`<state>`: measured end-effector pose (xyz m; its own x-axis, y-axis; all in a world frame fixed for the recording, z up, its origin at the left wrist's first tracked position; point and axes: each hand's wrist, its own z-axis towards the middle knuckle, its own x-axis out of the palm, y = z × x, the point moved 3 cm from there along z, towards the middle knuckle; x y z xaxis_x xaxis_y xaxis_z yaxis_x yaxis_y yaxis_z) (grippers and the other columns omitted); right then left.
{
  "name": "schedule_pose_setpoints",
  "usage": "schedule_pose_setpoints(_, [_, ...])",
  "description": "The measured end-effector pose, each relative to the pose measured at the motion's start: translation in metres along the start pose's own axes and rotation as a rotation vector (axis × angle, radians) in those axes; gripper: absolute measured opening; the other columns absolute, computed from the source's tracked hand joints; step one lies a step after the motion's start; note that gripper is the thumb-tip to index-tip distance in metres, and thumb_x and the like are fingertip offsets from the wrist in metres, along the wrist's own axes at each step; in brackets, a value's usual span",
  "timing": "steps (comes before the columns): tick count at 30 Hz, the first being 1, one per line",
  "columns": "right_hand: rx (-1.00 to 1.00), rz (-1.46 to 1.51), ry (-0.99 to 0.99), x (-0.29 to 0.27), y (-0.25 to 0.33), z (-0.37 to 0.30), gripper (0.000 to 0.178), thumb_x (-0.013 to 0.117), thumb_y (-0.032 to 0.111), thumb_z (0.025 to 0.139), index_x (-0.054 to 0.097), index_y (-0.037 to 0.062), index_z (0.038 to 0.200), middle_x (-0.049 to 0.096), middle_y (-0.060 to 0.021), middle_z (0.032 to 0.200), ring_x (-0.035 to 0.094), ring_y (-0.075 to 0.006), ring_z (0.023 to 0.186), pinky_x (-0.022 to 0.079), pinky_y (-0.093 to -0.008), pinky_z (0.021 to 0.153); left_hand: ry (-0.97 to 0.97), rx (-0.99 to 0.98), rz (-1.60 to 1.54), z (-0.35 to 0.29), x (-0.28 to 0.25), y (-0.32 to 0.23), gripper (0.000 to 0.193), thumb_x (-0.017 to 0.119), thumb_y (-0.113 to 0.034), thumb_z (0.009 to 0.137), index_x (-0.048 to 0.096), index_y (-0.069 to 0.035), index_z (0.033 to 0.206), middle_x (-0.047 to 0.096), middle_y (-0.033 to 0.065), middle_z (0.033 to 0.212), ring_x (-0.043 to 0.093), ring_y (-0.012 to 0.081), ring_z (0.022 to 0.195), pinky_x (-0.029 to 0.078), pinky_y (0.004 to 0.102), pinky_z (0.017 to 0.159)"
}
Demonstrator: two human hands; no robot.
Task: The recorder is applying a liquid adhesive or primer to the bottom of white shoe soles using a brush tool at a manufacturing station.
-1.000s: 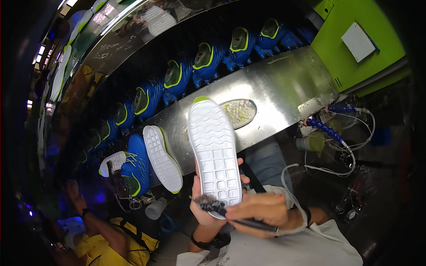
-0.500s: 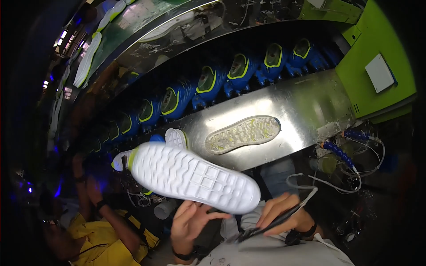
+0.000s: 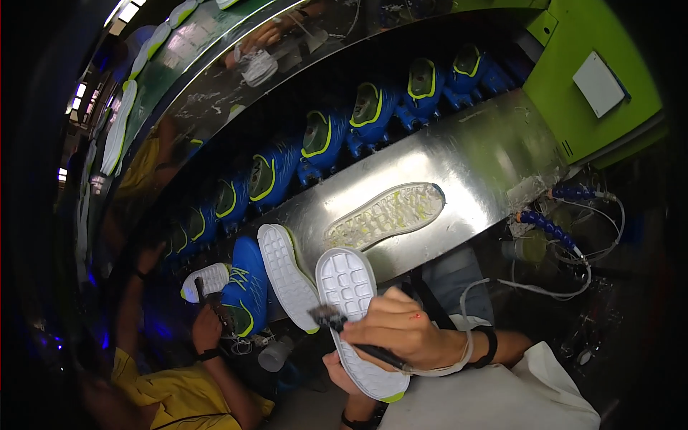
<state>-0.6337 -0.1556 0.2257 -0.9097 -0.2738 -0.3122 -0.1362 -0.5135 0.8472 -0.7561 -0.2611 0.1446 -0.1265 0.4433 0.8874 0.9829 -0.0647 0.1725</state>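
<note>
At the steel workbench (image 3: 487, 165), we noted the left hand (image 3: 342, 373) gripping a white shoe sole (image 3: 356, 315) from beneath; the right hand (image 3: 401, 331) clasped a brush (image 3: 355, 335) against it.

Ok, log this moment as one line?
left hand: under white sole, holding | right hand: brush on sole | metal bench: one sole lying | blue shoes in row behind

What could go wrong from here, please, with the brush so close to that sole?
1. The left hand is mostly hidden under the sole; its grip may be loose, so the sole could tip.
2. The brush in the right hand sits near the sole's edge and might smear past it.
3. The second sole stands close and could get knocked.
</note>
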Motion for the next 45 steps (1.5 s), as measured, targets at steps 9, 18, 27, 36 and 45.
schedule_pose_setpoints(9, [0.113,0.298,0.058,-0.020,0.025,-0.036,0.028,0.080,0.003,0.073,0.073,0.0012,0.100,0.070,-0.0074,0.085,0.063,-0.0183,0.079,0.042,-0.0366,0.077,0.237,-0.082,0.276,0.036,0.053,0.025,0.083,0.028,-0.064,0.097,0.021,-0.006,0.156,0.039,0.0301,0.148,0.052,0.0432,0.123,0.042,0.0522,0.104])
schedule_pose_setpoints(18, [0.227,0.623,0.222,-0.065,0.013,-0.037,0.033,0.082,-0.004,0.073,0.072,-0.0053,0.105,0.072,-0.0188,0.100,0.072,-0.0210,0.084,0.056,-0.0288,0.074,0.189,-0.383,0.551,0.060,0.069,0.022,0.095,0.038,-0.066,0.094,0.016,0.003,0.155,0.023,0.0365,0.154,0.035,0.0558,0.135,0.038,0.0656,0.104])
schedule_pose_setpoints(27, [0.151,0.783,0.512,-0.073,0.029,-0.026,0.020,0.075,-0.003,0.081,0.072,-0.0012,0.100,0.071,-0.0113,0.091,0.071,-0.0192,0.083,0.053,-0.0272,0.071,-0.010,-0.257,0.713,0.035,0.085,0.006,0.099,0.040,-0.066,0.092,0.016,0.008,0.152,0.020,0.0373,0.154,0.034,0.0615,0.132,0.039,0.0677,0.102])
schedule_pose_setpoints(36, [0.227,0.323,0.236,-0.044,0.071,-0.024,0.027,0.081,-0.004,0.074,0.073,-0.0038,0.099,0.072,-0.0140,0.085,0.073,-0.0217,0.074,0.057,-0.0271,0.063,0.347,-0.321,0.236,0.028,0.079,-0.004,0.081,0.048,-0.045,0.091,0.032,0.014,0.145,0.041,0.0333,0.146,0.046,0.0437,0.133,0.036,0.0506,0.113])
schedule_pose_setpoints(45, [0.374,0.209,-0.403,-0.055,0.045,0.015,0.028,0.081,-0.005,0.071,0.071,-0.0010,0.097,0.070,-0.0113,0.089,0.066,-0.0220,0.067,0.056,-0.0312,0.071,0.414,-0.095,0.090,0.040,0.099,-0.001,0.095,0.051,-0.064,0.088,0.029,0.003,0.151,0.036,0.0333,0.149,0.042,0.0564,0.129,0.041,0.0652,0.102])
